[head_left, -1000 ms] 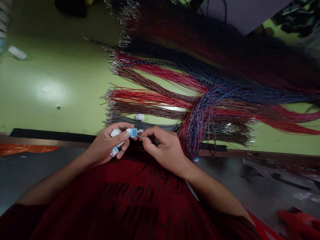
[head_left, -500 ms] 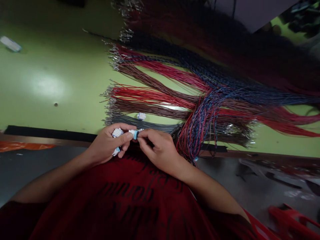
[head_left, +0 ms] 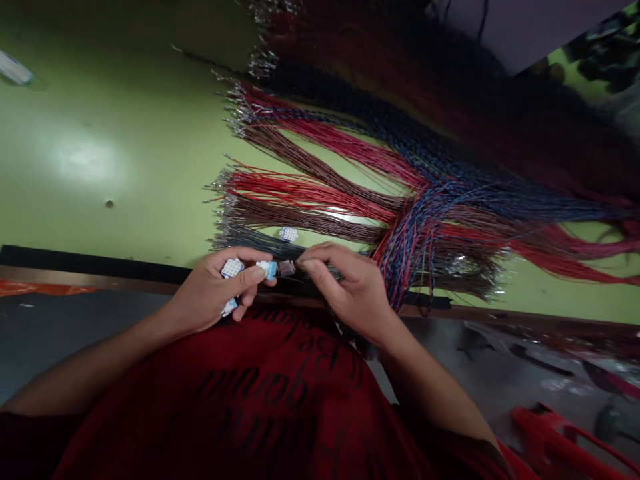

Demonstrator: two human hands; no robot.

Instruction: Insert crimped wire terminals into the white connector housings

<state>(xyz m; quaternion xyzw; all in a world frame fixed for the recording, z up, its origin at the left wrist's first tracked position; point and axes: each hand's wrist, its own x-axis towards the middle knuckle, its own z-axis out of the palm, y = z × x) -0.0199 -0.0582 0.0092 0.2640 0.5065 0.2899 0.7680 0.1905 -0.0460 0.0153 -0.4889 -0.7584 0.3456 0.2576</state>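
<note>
My left hand is closed around several white-and-blue plastic connector housings. One connector housing is pinched between thumb and fingertips, pointing right. Another, with a grid of holes, rests against the base of the index finger, and a third pokes out below the palm. To the right, my right hand has thumb and index finger pressed together; whatever they grip is too small to make out. A small pale piece shows in the gap between the hands.
Bundles of red wires, brown wires and twisted blue wires with metal terminals lie across the green table. A loose connector sits among them. A white piece lies far left; a red plastic object stands lower right.
My right hand has moved right, away from the connector in my left hand, opening a gap where the pale piece shows. My left hand keeps its hold. The view has shifted slightly.
</note>
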